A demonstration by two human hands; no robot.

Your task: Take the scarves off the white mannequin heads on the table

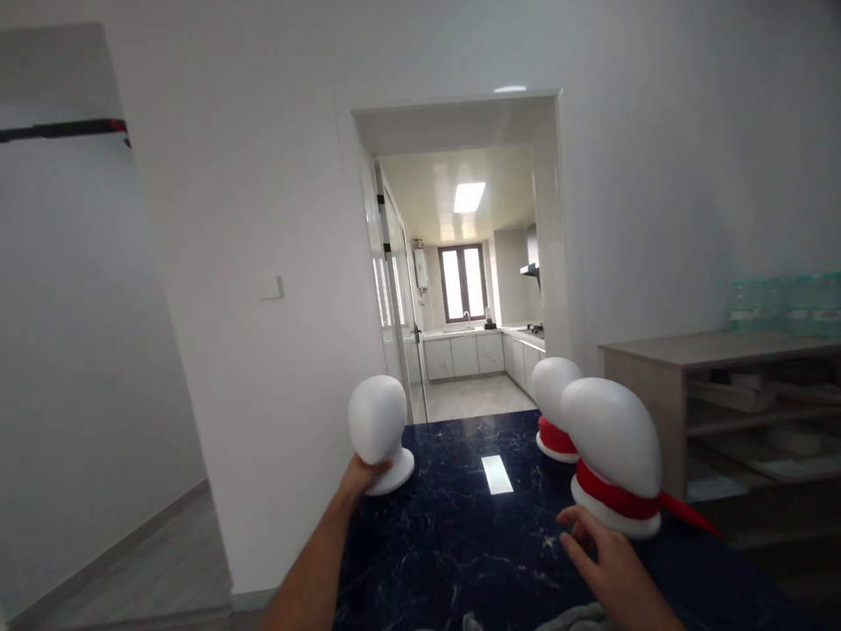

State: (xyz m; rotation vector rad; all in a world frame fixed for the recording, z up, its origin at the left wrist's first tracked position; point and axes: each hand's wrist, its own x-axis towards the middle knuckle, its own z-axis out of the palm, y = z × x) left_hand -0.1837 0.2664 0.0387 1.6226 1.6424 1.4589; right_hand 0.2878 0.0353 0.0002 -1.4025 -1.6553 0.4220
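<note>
Three white foam mannequin heads stand on a dark blue marble table (460, 535). My left hand (360, 478) grips the neck of the bare head (378, 422) at the table's far left corner. My right hand (601, 561) hovers with fingers apart, just touching the base of the nearest head (614, 443), which wears a red scarf (618, 501) round its neck. Behind that one stands another head (552, 386), also with a red scarf.
A grey cloth (526, 620) lies at the table's near edge. To the right stands a wooden shelf unit (710, 350) with green packs on top. Ahead, a doorway (460, 263) opens into a white kitchen. A white wall is on the left.
</note>
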